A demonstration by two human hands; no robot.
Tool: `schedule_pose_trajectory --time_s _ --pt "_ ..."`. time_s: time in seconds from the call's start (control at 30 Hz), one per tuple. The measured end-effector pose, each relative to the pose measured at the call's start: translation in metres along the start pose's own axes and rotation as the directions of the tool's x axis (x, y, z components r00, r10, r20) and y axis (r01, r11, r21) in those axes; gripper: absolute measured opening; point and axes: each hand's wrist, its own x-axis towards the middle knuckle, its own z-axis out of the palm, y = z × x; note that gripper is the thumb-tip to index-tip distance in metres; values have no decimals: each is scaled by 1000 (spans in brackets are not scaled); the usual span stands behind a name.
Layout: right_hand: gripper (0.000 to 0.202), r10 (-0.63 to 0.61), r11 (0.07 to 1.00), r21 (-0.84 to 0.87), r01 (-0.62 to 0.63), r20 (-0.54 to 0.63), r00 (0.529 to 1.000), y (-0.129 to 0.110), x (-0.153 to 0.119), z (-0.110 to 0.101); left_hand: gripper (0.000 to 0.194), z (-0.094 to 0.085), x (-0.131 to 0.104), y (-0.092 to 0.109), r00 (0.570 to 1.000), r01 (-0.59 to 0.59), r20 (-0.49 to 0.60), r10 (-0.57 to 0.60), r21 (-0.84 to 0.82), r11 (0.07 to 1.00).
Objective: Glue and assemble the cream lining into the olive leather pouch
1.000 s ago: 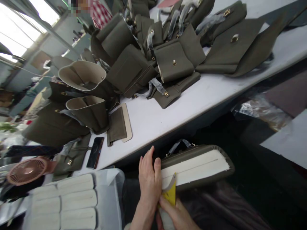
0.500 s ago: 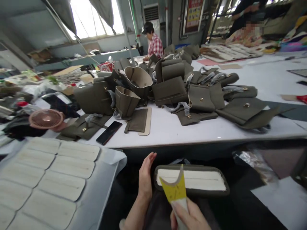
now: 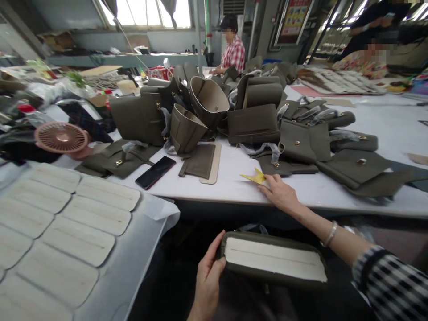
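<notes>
My left hand grips the left end of a dark olive leather bag, thumb and fingers closed around its edge. The bag rests at my lap, its bottom turned up, with a white panel set inside the dark rim. A thin line runs lengthwise along that panel. My right hand reaches out to the front of the table, closed on a yellow scraper with a concave, two-pointed end. The scraper is low over the white tabletop; whether it touches cannot be made out. Its handle is hidden in my fingers.
Several olive bags crowd the white table. A phone, a flat olive piece and a pink fan lie left. Pale panels cover a sheet at lower left. A person sits across the table.
My right hand has moved forward and up from above the bag to the table with the scraper. My left hand, open beside the bag before, now grips its left end.
</notes>
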Motion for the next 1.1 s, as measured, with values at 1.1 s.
schedule_pose_trajectory --time_s 1.1 --pt "53 720 -14 965 -262 191 667 10 -206 4 45 7 9 -6 989 -145 -5 146 125 982"
